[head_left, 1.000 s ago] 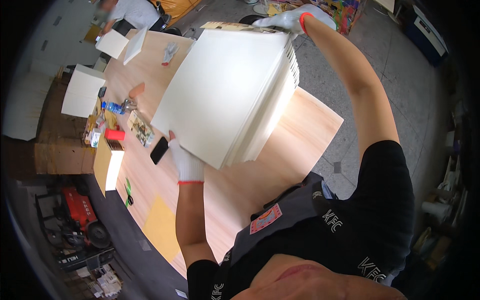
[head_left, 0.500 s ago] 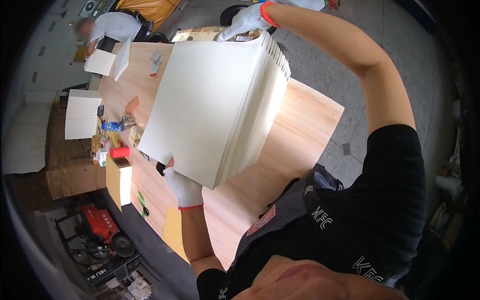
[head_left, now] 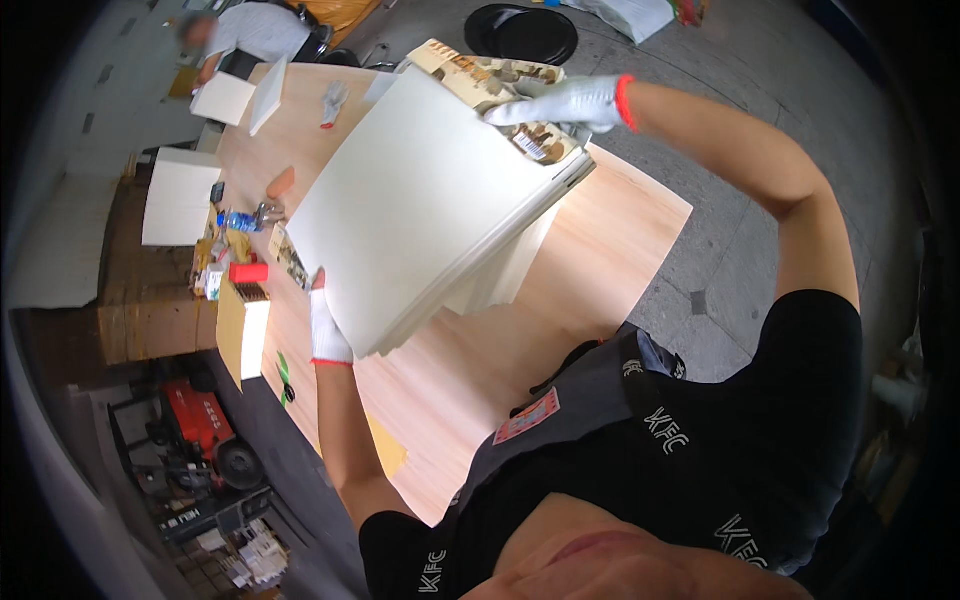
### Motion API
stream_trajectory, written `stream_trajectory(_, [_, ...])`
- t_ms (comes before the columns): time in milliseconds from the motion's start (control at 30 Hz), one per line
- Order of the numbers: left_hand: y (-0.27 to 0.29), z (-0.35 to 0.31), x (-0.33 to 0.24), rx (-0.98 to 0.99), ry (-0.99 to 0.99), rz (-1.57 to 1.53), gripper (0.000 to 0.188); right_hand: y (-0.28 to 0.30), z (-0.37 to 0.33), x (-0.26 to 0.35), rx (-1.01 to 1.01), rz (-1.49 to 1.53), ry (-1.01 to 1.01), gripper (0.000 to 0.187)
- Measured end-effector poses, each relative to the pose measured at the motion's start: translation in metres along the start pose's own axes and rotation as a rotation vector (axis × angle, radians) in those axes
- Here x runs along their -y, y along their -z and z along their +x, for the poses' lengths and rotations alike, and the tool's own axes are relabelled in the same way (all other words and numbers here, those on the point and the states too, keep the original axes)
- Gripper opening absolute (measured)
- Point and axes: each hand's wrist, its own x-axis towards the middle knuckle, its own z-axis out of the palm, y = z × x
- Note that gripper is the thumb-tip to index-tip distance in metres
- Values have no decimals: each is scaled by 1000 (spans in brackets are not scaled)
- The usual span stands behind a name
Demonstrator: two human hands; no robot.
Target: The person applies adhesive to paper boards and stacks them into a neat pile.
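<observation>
A thick stack of large white sheets (head_left: 400,190) is tilted over the wooden table, with more white sheets (head_left: 505,270) under its right side. A brown-and-cream patterned cover (head_left: 455,75) with a barcode label shows along its far edge. My right hand (head_left: 575,103), in a white glove with a red cuff, grips that far edge near the right corner. My left hand (head_left: 328,325), gloved alike with a bare thumb tip, is closed on the near left edge, thumb on top; its other fingers are hidden underneath. Another patterned strip (head_left: 288,255) shows beside the stack's left edge.
On the table (head_left: 625,215) lie a loose glove (head_left: 333,103), a bottle (head_left: 238,222), a red box (head_left: 249,272) and a green-and-black tool (head_left: 286,380). A thick yellow-covered block (head_left: 243,330) stands at the left edge. Beyond are a seated person (head_left: 260,35) and a red forklift (head_left: 195,415).
My right hand has moved right and nearer, and my left hand leftward. The stack has turned and tilted, its fanned right edges have drawn together, and more of the patterned cover shows.
</observation>
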Motion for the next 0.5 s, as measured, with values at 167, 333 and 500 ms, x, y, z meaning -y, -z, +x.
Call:
stream_trajectory(167, [36, -34, 26, 22, -4, 4, 52, -43, -42, -13, 96, 235, 36, 96])
stream_trajectory(333, [93, -116, 69, 46, 60, -26, 49, -101, -76, -42, 143, 318, -92, 118])
stream_trajectory(500, [135, -164, 123, 54, -149, -25, 62, -143, -68, -60, 129, 432, 145, 117])
